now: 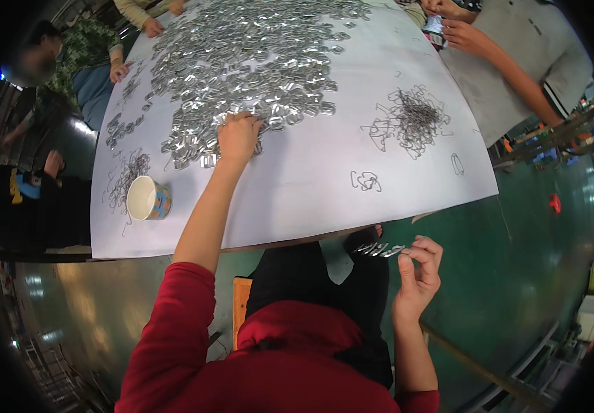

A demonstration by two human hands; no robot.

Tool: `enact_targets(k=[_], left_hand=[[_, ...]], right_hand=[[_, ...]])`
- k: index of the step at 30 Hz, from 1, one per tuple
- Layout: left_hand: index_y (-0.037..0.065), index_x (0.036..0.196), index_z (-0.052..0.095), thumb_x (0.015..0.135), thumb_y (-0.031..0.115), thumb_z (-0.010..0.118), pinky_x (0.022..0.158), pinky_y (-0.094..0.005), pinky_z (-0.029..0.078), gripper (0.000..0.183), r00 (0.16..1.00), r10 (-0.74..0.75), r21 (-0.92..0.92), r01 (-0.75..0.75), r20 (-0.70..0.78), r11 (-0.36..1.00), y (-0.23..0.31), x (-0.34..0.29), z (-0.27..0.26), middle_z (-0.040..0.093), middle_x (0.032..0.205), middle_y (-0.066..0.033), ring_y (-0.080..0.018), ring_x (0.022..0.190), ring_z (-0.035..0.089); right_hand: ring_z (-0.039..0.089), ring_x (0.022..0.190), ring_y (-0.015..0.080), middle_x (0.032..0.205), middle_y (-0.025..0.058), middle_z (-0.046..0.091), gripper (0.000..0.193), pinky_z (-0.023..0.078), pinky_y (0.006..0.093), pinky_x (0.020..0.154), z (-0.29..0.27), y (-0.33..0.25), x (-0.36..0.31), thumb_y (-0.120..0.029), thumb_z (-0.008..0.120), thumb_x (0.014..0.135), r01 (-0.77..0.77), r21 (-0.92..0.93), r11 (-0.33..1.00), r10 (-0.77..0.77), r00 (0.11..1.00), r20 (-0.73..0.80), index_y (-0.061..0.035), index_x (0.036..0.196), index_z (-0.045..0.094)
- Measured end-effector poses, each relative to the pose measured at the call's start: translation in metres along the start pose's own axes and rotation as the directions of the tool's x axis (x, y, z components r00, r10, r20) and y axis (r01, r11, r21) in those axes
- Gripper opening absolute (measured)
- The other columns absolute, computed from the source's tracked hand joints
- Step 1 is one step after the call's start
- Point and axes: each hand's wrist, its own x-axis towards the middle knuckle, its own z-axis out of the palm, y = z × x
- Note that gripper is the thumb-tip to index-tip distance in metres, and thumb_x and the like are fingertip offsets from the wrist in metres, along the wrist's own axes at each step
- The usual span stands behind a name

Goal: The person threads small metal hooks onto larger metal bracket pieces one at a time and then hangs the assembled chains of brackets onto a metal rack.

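Note:
A wide heap of small, shiny, buckle-like metal pieces point(255, 76) spreads over the white-covered table. At its near edge, my left hand point(239, 139) reaches in with fingers bent down among the pieces. Its fingertips are hidden, so what they grip cannot be made out. Off the table's front edge, my right hand point(419, 275) pinches a row of metal pieces point(378, 250) between thumb and fingers. Those pieces point left from the fingertips, several in a line; what joins them is too small to tell.
Bent wire hooks lie in a tangled pile point(417, 118) at right, a small cluster point(366, 182) nearer me, and another pile point(131, 172) at left. Beside that left pile stands a paper cup point(147, 198). Other people work around the table, one at right with hands raised point(459, 31).

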Motion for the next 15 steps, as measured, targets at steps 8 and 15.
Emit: enact_targets(k=[8,15], left_hand=[[0.005,0.086,0.058,0.084,0.018,0.058,0.064,-0.0421,0.049,0.014,0.972,0.23,-0.244,-0.212,0.05,0.947,0.057,-0.034,-0.016,0.061,0.081,-0.0119,-0.0331,0.073,0.06],[0.003,0.095,0.057,0.082,0.004,0.058,0.053,-0.0294,0.046,0.012,0.986,0.088,-0.715,0.041,0.143,0.698,0.07,-0.047,0.001,0.061,0.082,-0.0057,-0.0153,0.062,0.057]], right_hand=[[0.048,0.094,0.0194,0.094,0.0068,0.048,0.009,0.034,0.0464,0.101,-0.001,0.006,0.0,-0.002,0.067,0.074,0.01,0.015,1.0,-0.011,0.999,0.032,-0.0015,0.081,0.061],[0.049,0.094,0.0201,0.092,0.006,0.051,0.009,0.03,0.0436,0.102,0.001,0.013,-0.003,-0.004,0.069,0.074,0.014,-0.001,1.0,-0.014,0.999,0.037,-0.0032,0.081,0.062]])
